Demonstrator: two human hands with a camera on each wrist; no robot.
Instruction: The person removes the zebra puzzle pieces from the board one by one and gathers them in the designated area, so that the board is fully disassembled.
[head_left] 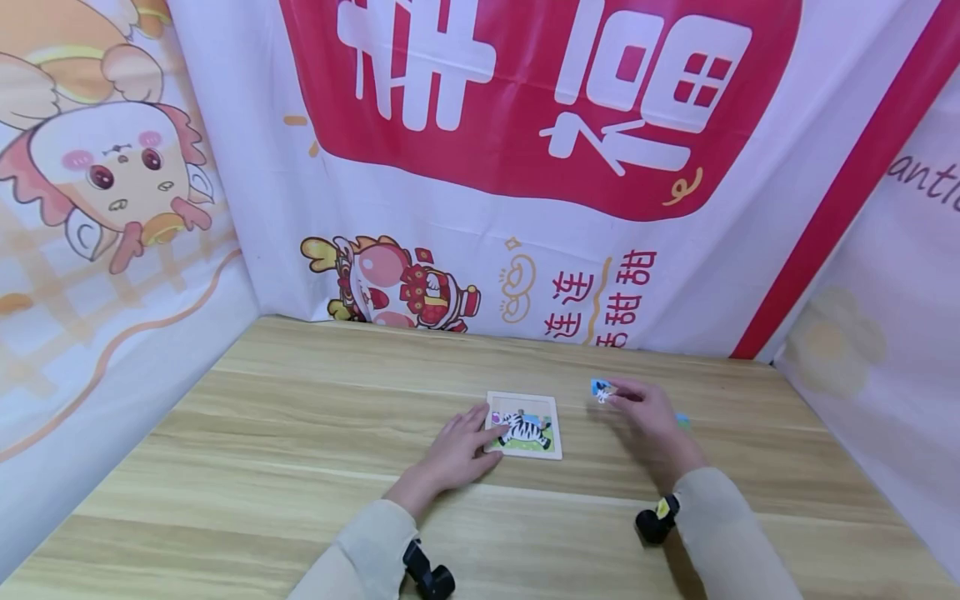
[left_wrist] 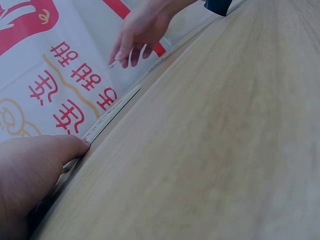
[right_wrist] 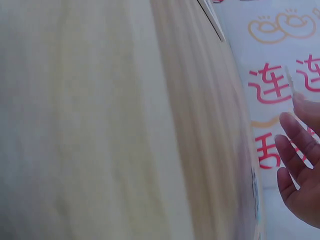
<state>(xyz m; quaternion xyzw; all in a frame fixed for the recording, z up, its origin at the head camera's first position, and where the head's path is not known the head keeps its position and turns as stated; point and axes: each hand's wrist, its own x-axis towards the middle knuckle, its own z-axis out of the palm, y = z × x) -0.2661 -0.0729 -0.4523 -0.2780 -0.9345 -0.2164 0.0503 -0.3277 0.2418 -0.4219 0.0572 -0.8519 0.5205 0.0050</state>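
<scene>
A square wooden puzzle board (head_left: pixel 534 451) with a zebra picture lies on the table, its upper strip showing bare wood. My left hand (head_left: pixel 457 450) rests at its left side, fingers spread, one fingertip over the zebra's body. In the left wrist view, the thumb (left_wrist: pixel 75 146) touches the board's edge. Right of the board, my right hand (head_left: pixel 645 408) pinches a small puzzle piece (head_left: pixel 601 389) with a zebra's head on blue. The right wrist view shows that piece (right_wrist: pixel 290 79) edge-on, held above the table, with the other fingers loosely bent.
Another blue-green puzzle piece (head_left: pixel 682 420) lies on the table beyond the right wrist, partly hidden by it. The wood-grain table (head_left: pixel 285 467) meets a printed cloth backdrop (head_left: pixel 465 183) at the back, with more cloth on both sides. Each wrist wears a small black camera.
</scene>
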